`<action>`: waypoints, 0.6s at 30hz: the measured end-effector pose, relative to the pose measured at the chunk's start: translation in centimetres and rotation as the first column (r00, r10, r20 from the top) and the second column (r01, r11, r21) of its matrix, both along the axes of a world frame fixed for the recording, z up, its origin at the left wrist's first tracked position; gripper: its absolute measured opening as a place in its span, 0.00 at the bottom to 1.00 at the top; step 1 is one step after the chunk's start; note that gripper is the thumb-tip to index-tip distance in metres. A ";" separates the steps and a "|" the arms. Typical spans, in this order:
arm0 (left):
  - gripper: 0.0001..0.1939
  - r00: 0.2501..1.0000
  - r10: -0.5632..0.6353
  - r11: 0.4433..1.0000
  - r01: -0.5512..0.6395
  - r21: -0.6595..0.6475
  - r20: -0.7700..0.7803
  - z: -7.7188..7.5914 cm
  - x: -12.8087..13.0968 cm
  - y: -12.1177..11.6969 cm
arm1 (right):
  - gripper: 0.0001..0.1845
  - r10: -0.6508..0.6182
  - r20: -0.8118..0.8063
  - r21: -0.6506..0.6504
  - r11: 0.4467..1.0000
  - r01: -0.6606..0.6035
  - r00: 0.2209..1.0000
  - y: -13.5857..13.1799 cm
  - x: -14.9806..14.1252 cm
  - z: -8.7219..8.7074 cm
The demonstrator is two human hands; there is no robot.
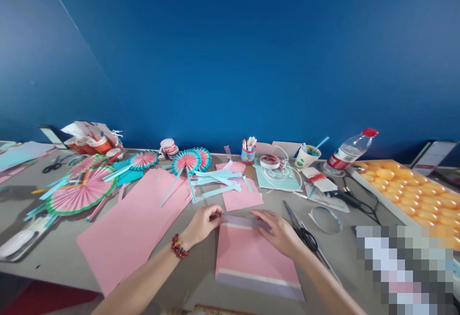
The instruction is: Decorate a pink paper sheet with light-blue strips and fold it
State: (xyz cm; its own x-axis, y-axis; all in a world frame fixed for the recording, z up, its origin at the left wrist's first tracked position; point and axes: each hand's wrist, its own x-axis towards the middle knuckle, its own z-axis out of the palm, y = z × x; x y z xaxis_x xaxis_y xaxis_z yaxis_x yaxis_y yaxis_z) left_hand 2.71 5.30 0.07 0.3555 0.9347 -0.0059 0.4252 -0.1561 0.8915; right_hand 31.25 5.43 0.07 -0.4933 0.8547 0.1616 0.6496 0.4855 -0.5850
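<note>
Pink paper [251, 253] lies flat in front of me, with white and lavender bands along its near and far edges. At its far left corner my left hand [201, 226] is closed, thumb and fingers pinching the end of the lavender strip [239, 220]. My right hand [278, 231] rests on the right part of that strip, fingers stretched out over it. The near lavender band [258, 284] lies untouched. To the right of my right hand are black-handled scissors [305, 236], partly hidden by my forearm.
Large pink sheets [132, 224] lie left; pink-and-green paper fans [84, 190] sit beyond. Pale blue strips [219, 181] are behind my hands. A pen holder [247, 153], paper cup [307, 156] and water bottle [350, 152] stand near the blue wall. An orange bubbled panel [406, 185] lies right.
</note>
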 end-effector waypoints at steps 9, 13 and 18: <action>0.21 0.963 0.116 0.993 -0.115 -0.020 0.244 0.4 1.3 1.7 | 0.11 -0.041 -0.035 0.089 0.995 0.044 0.999 2.7 -4.3 1.5; 0.22 0.952 0.099 0.993 -0.079 -0.082 0.289 -1.0 0.9 1.3 | 0.12 -0.013 -0.038 0.200 0.980 0.020 0.999 3.5 -4.3 1.6; 0.22 0.941 0.101 0.991 -0.065 -0.121 0.324 -2.2 1.0 1.3 | 0.09 -0.057 -0.027 0.402 0.914 0.063 0.998 3.4 -4.6 2.2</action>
